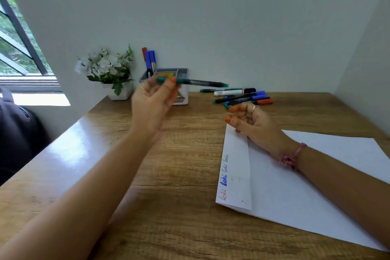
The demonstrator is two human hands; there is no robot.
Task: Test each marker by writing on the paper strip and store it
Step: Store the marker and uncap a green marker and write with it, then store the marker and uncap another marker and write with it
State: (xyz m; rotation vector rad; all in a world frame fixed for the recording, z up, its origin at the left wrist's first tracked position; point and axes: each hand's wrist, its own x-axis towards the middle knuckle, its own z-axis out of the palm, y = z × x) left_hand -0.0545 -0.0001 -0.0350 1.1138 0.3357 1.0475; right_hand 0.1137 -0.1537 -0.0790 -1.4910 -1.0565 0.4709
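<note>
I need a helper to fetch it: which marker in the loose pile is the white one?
Find the grey desk organiser against the back wall; the loose markers lie on the table to its right. The white marker is near the pile's back, the only pale barrel among dark ones.

Both forearms are bare, with no sleeves in view. The left hand [152, 101] wears a thin gold ring [142, 88] on one finger, and its nails are painted orange. The right hand [256, 124] carries a silver ring [255, 107] on one finger and the same orange nail polish. A pink beaded bracelet [292, 156] wraps the right wrist.
</note>
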